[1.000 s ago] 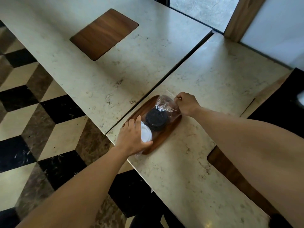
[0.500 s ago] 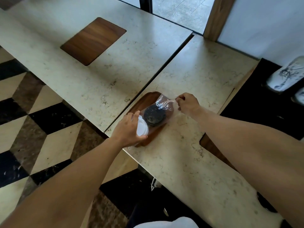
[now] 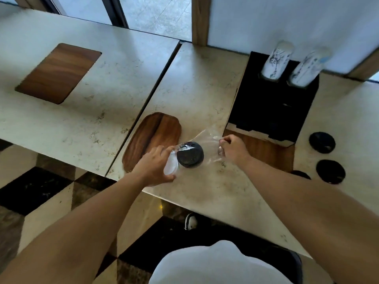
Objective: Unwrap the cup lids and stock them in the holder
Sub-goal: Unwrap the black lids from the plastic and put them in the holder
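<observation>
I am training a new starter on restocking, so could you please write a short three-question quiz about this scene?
1. True or false: the wrapped lids rest on the wooden tray.
2. Which hand pinches the loose end of the plastic wrap? A) left hand B) right hand
3. How many stacks of cups stand in the black holder?

Key:
1. False: they are held to the tray's right, over the counter.
2. B.
3. Two.
</observation>
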